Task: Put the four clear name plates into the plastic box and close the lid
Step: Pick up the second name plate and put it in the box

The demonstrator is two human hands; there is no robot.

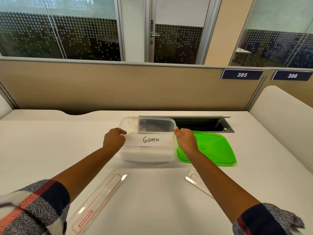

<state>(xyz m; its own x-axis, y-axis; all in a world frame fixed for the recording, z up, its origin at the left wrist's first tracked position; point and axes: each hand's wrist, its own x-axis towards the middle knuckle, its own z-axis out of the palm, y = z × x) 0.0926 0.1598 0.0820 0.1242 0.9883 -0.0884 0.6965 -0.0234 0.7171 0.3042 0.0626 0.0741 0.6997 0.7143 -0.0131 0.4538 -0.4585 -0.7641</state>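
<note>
Head view: both hands hold one clear name plate [149, 140] by its ends, over the open plastic box [145, 155]. The plate reads "GIRAFEE" and runs lengthwise along the box, roughly level with the rim. Can't tell if it's resting on the rim or just above it.

Left hand [113, 139]: fingers closed in a pinch on the plate's left end. Right hand [186, 140]: fingers curled around the right end, thumb up at the box's far right corner.

The box sits mid-tabletop [42, 150], toward the far edge, just in front of a cable slot [203, 123]. White contents inside, can't resolve what.

Green lid [215, 148] lies flat on the tabletop touching or just beside the box's right side, partly under the right forearm.

Two more plates on the tabletop nearer the front edge: a long plate [100, 200] with red print running diagonally at left-centre, and another plate [196, 182] partly hidden under the right forearm. Fourth not identifiable.

Plaid sleeves [32, 207] rolled on both arms.
</note>
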